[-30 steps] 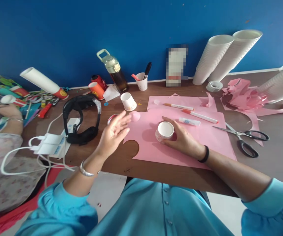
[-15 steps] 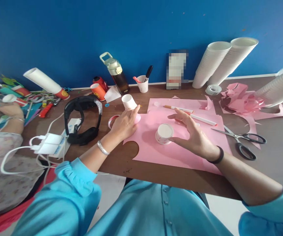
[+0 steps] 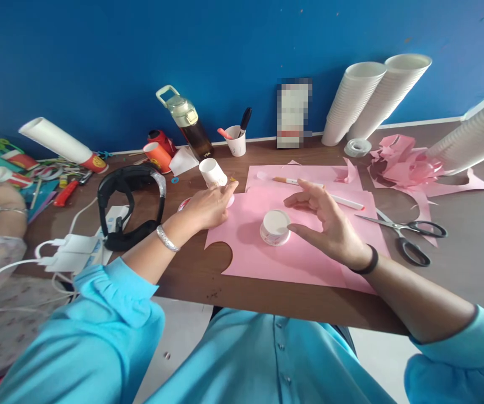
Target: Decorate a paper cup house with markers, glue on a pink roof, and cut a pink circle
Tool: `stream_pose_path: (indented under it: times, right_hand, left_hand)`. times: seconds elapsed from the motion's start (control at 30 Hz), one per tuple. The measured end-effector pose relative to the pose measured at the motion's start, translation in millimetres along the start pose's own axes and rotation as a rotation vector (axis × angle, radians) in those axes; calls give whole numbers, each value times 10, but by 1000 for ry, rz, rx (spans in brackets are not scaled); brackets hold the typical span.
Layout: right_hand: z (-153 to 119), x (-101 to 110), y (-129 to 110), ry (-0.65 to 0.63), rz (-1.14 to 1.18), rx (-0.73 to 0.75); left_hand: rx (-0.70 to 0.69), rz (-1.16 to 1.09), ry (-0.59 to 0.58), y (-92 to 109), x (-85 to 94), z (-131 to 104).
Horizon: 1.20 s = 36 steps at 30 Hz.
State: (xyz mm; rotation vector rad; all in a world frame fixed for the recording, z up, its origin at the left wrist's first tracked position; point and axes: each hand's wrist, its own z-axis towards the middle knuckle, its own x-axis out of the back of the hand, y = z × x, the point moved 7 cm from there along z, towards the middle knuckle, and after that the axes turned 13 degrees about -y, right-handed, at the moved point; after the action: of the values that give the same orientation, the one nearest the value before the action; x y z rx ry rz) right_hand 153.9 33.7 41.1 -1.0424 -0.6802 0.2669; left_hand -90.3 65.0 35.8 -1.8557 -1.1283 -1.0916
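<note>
- Paper cup (image 3: 275, 225) stands upside down on a pink paper sheet (image 3: 250, 258), between the near and back edges of the tabletop (image 3: 191, 283).
- Hands are apart: the right hand (image 3: 328, 227) curves beside this cup, fingers and thumb spread, thumb contact unclear; the left hand (image 3: 208, 209), over the sheet's left edge, covers part of a small pink paper piece (image 3: 231, 200) near a second paper cup (image 3: 211, 170); I cannot tell whether it grasps either.
- Step in hand seems to be reaching for that piece; lifting it would call for a light pinch.
- Water bottle (image 3: 197, 137) by the back edge reads "VSK"; cup prints are illegible.
</note>
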Motion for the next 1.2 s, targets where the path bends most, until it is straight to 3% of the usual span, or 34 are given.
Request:
stream_pose_path:
  times: [0.27, 0.5, 0.63, 0.73, 0.9, 1.07, 1.2]
  right_hand:
    - [-3, 4, 27, 5, 58, -15]
    - [8, 45, 19, 44, 85, -32]
    - [5, 82, -14, 97, 120, -69]
    - [10, 64, -57, 98, 246, -121]
    - [17, 19, -115, 126, 448, -171]
    - [5, -7, -57, 130, 566, -207]
    - [-3, 29, -7, 140, 603, -205]
  left_hand:
    - [108, 94, 54, -54, 12, -7]
    - [109, -224, 283, -158, 113, -160]
    - [-121, -371, 528, 172, 365, -419]
    - [-222, -187, 698, 593, 587, -645]
    - [-380, 22, 778, 1128, 767, -770]
    - [-460, 29, 741, 1231, 787, -776]
    - [-411, -346, 658, 931, 772, -773]
